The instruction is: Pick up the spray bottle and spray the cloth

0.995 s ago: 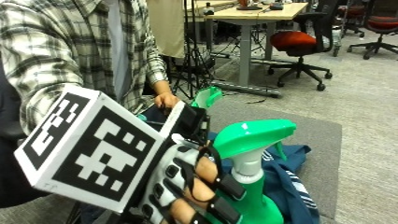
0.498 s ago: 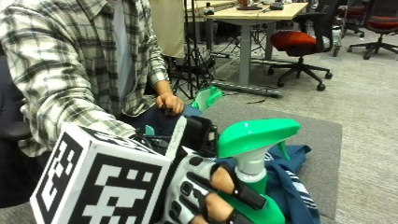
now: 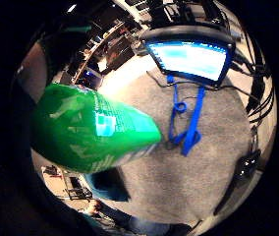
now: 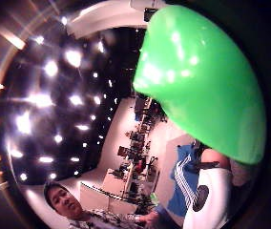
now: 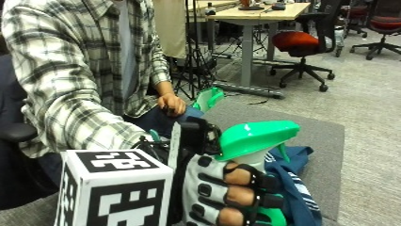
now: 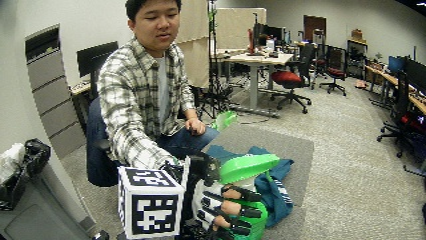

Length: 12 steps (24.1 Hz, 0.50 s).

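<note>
My gloved right hand [image 5: 227, 192] grips the neck of a green spray bottle [image 5: 255, 135] and holds it upright above the table. The bottle's nozzle points out over the blue cloth [image 5: 296, 184], which lies bunched on the grey table top [image 5: 316, 134] just beyond and below it. In the wide outside view, the hand [image 6: 225, 209] wraps the bottle [image 6: 247, 168] beside the cloth [image 6: 274, 191]. The bottle's green body [image 3: 91, 131] fills much of the little finger side view, and its green body [image 4: 203, 81] also looms over the striped blue cloth [image 4: 185, 177] in the thumb side view.
The person's bare left hand [image 5: 171, 104] rests at the table's near edge. A second green object [image 5: 208, 98] lies by it. A blue lanyard [image 3: 186, 124] and a lit screen [image 3: 191, 56] sit on the grey surface. Office chairs [image 5: 300, 44] and a desk [image 5: 253, 14] stand behind.
The hand keeps its grip on the bottle, and the spray head has barely moved. My forearm has sunk lower and nearer the outside camera.
</note>
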### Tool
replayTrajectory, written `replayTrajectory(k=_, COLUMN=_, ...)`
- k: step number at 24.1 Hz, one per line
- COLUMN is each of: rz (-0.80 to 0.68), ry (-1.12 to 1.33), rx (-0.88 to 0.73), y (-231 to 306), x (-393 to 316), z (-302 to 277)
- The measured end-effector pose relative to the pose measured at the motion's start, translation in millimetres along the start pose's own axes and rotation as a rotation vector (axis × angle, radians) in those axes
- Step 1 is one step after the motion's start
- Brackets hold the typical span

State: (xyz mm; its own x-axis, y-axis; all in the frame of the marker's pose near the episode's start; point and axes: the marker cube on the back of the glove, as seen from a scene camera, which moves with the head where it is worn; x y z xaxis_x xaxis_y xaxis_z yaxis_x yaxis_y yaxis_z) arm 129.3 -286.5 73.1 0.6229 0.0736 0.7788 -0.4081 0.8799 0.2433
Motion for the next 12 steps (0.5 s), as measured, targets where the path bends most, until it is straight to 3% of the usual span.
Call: replayTrajectory(k=12, rz=-0.06, ry=-0.015, rx=-0.011, y=-4.6, x=-13.6, z=-1.4)
